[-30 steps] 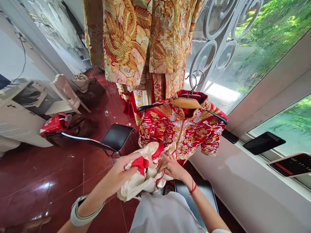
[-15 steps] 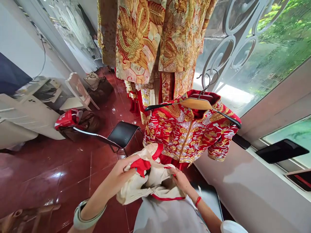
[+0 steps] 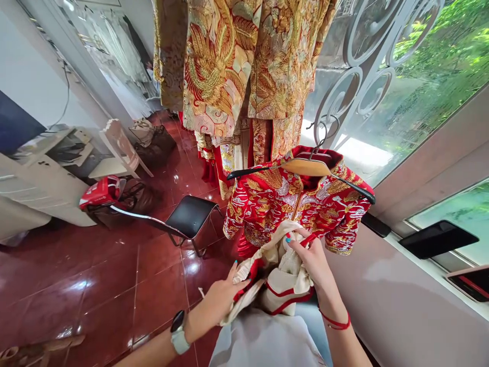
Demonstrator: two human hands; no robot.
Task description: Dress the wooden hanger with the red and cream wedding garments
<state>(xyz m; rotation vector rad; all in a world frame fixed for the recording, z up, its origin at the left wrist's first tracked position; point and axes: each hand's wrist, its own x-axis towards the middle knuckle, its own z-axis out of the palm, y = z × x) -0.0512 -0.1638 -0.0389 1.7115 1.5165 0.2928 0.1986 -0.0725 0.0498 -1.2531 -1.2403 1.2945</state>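
Note:
A cream garment with red trim is bunched above my lap. My left hand, with a pale-banded watch at the wrist, grips its left edge, where red fabric shows. Thumb and fingers of my right hand pinch its upper right part, and a red cord circles that wrist. Just beyond hangs a red jacket with gold and silver embroidery, on a hanger with a wooden middle and black arms. The cream garment covers part of the jacket's lower front.
Gold embroidered garments hang behind the jacket. A black chair stands to the left on the red tiled floor. A phone lies on the window ledge at right. A red bag sits by white furniture.
My right hand has risen and moved right, lifting part of the cream garment before the jacket. My left hand has turned and moved lower and right. The view has shifted slightly.

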